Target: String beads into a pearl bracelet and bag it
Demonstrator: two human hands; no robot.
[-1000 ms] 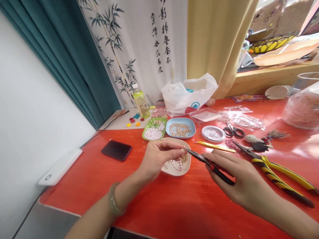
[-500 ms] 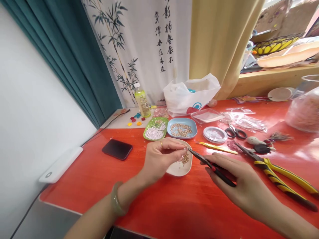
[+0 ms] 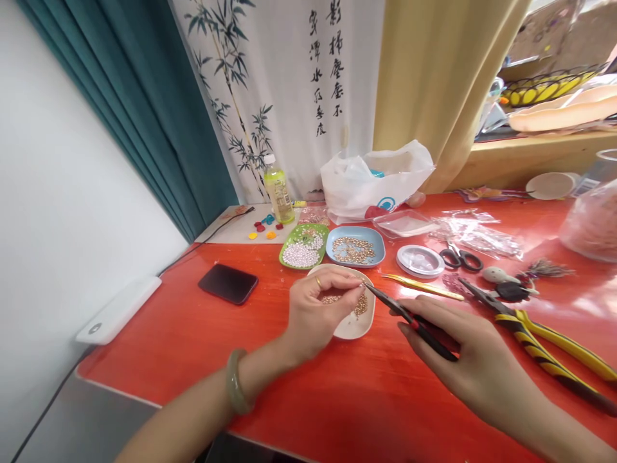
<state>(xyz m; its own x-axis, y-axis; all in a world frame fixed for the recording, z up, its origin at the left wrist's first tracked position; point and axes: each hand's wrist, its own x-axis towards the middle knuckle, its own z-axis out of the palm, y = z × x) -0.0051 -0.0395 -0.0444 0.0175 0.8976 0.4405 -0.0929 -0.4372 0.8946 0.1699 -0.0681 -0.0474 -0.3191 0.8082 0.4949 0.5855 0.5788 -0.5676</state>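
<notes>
Presently | left grip [image 3: 315, 315]: tiny piece [image 3: 362, 283] | right grip [image 3: 475, 350]: pliers [image 3: 403, 313] | tray [image 3: 353, 332] well inside table edge [image 3: 265, 441]

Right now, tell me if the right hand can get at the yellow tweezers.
Probably yes, once the right hand puts down the small pliers it holds; the yellow tweezers lie just beyond it on the red table, with nothing covering them.

Green bangle [image 3: 235, 383], gold ring [image 3: 318, 282]
</notes>
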